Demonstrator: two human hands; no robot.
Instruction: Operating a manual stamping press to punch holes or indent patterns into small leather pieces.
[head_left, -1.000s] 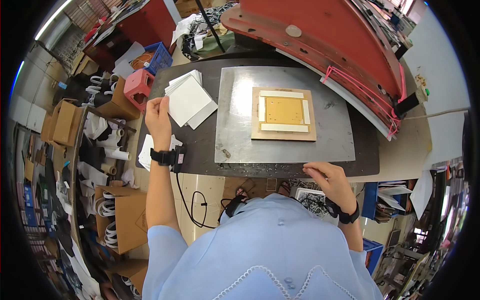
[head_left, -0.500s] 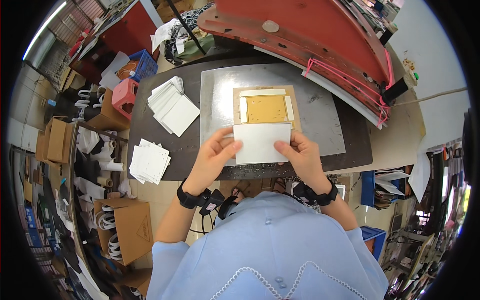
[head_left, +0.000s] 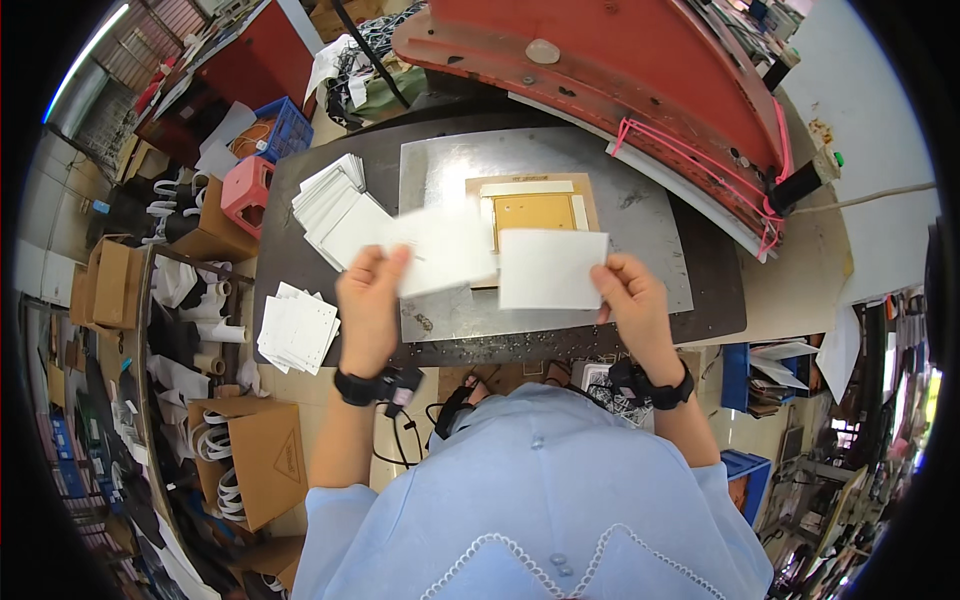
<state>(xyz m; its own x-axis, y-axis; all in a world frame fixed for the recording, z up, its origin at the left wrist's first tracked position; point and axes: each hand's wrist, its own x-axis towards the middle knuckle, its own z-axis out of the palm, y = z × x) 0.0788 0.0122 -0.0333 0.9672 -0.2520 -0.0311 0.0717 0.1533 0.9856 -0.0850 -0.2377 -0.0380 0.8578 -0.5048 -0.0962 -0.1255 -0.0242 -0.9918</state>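
Note:
My left hand (head_left: pixel 372 300) pinches one white rectangular sheet (head_left: pixel 445 248) by its left edge; the sheet is smeared by motion. Between the thumb and fingers of my right hand (head_left: pixel 632 298) is another white sheet (head_left: pixel 552 272), gripped at its right edge. Both sheets are raised over a metal plate (head_left: pixel 655 240). On that plate lies a tan board with a yellow rectangular die (head_left: pixel 535 210) framed by white strips; the sheets partly cover it.
A fanned stack of white sheets (head_left: pixel 335 200) lies at the table's left, with a smaller pile of dotted white sheets (head_left: pixel 298 328) nearer me. A red machine arm (head_left: pixel 600 65) with pink cord overhangs the back right. A pink stool (head_left: pixel 246 195) stands left of the dark table (head_left: pixel 715 290).
The white sheets held together between both hands are now apart, one in each hand. My left hand has moved left and up, my right hand slightly right.

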